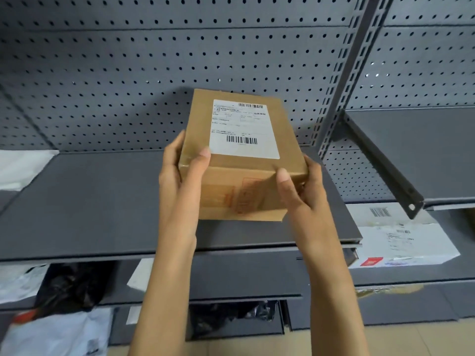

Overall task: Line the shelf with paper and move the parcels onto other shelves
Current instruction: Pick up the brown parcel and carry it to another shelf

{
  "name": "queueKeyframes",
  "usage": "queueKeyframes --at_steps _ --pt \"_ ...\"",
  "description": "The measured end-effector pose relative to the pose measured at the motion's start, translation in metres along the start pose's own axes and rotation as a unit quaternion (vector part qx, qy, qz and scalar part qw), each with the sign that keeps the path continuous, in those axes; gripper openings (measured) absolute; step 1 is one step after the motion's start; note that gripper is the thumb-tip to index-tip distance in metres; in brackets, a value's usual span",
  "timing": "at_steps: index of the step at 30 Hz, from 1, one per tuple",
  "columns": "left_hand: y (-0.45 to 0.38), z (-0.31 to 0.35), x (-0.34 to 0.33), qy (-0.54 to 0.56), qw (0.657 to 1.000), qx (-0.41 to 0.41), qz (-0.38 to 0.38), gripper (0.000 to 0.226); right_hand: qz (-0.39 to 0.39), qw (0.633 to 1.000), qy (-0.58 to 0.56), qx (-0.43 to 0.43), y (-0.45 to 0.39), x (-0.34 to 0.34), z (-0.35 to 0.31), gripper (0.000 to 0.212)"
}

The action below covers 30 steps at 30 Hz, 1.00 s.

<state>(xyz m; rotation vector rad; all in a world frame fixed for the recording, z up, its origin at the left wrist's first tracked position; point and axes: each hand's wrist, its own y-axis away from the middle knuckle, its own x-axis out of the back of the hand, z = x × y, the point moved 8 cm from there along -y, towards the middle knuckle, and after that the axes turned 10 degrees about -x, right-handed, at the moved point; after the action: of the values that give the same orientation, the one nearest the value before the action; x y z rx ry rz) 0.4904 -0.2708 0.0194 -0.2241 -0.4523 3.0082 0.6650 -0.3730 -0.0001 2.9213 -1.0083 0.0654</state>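
Both forearms raised from the bottom of the view, bare, angled up and slightly inward. Left hand (180, 173) wrapped round the near left corner of a brown cardboard parcel (241, 160), thumb lying over the top edge beside the white shipping label (244, 129), fingers hidden behind the left side. Right hand (300, 191) cupping the near right corner, thumb pressed on the front face, fingers round the right side. Parcel clamped between the two hands, tilted with its labelled top facing the camera, held above the bare grey shelf (90, 201) in front of the pegboard back panel (128, 73). White box (401, 237) on the lower right shelf; black bags (72, 286) and white mailers (59, 332) on the shelves below.
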Motion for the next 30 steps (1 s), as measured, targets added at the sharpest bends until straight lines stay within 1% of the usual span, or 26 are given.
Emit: queueKeyframes --at_steps 5,8,11,19,24,27,30 --pt "0.013 0.010 0.038 0.017 1.000 -0.005 0.024 0.034 -0.005 1.000 0.004 0.011 0.026 -0.025 -0.005 0.036" --pt "0.022 0.021 0.073 0.019 0.999 -0.017 0.041 0.034 -0.013 1.000 0.006 0.028 0.049 -0.050 -0.013 0.036" --pt "0.031 0.033 0.120 0.026 0.997 -0.029 0.064 0.034 -0.043 0.998 0.003 0.034 0.080 -0.085 -0.020 0.035" --pt "0.075 0.057 0.264 0.027 0.989 -0.029 0.139 0.030 -0.103 0.991 -0.023 0.078 0.175 -0.187 -0.037 0.042" --pt "0.105 0.083 0.358 0.010 0.978 -0.060 0.200 0.032 -0.168 0.982 -0.028 0.078 0.234 -0.264 -0.038 0.045" --pt "0.125 0.096 0.419 -0.009 0.964 -0.073 0.256 0.027 -0.220 0.972 -0.026 0.082 0.265 -0.315 -0.040 0.046" --pt "0.140 0.115 0.472 -0.020 0.946 -0.101 0.307 0.029 -0.270 0.958 -0.030 0.087 0.291 -0.367 -0.047 0.047"
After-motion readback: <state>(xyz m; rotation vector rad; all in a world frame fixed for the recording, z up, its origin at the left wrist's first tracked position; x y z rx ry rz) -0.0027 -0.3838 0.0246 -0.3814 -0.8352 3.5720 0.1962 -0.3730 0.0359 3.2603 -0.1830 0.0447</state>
